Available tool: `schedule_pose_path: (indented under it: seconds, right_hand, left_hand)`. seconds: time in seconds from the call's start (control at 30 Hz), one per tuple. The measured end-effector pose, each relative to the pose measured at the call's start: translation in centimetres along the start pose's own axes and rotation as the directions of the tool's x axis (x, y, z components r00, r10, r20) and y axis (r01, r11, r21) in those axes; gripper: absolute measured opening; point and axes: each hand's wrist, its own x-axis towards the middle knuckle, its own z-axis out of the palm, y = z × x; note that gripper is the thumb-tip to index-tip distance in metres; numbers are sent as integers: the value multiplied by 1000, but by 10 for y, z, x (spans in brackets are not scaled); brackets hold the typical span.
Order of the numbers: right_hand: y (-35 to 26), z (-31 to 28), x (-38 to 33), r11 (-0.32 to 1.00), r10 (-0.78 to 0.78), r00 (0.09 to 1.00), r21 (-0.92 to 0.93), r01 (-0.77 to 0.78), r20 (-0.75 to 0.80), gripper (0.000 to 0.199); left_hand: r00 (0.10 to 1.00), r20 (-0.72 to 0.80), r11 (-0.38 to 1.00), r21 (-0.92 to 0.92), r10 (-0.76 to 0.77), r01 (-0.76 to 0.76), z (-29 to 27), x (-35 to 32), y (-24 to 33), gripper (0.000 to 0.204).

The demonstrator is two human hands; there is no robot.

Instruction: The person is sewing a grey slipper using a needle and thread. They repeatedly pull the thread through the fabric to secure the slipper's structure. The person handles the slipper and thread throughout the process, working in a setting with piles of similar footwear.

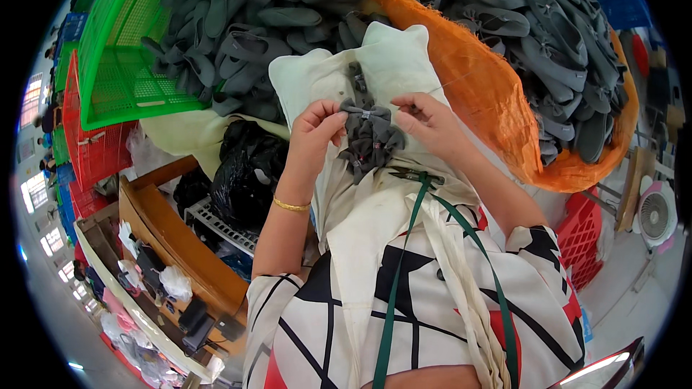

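Note:
My left hand (319, 128) pinches the edge of a small grey fabric bow (365, 114) with a pale band at its centre. More grey bows (373, 142) lie bunched just below it on my lap. My right hand (429, 124) is held at the bow's other side with its fingers curled in a pinch; what sits between them is too small to make out. A thin line like a thread runs near that hand. Under both hands spreads a white cloth-covered cushion (404, 50). Dark thread snips (414, 175) rest on my apron near a green cord (411, 223).
A green crate (119, 65) at the far left holds many grey shoes (252, 47). At the far right an orange sack (476, 79) holds more grey shoes (551, 36). A black plastic bag (249, 173) and a wooden table (173, 238) are at left; a fan (656, 215) stands at right.

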Motion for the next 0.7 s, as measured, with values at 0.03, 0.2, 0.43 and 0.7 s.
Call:
schedule_pose_path:
  seconds: [0.03,0.2,0.43,0.7]
  right_hand:
    - [-2,6,2,994,38,997,97,-45,68,25]
    - [-6,25,5,954,122,961,238,-183,249,21]
    - [-8,33,-7,950,-218,944,-167,263,247,16]
    - [-21,33,-11,879,-386,900,-215,425,203,31]
  left_hand:
    - [1000,-17,999,-30,15,-16,1,-6,-2,7]
    - [998,-28,998,-22,58,-58,0,-28,-12,12]
    - [977,156,957,229,145,-179,-2,-38,-18,24]
    - [966,199,983,-46,-164,176,-14,-46,-13,19]
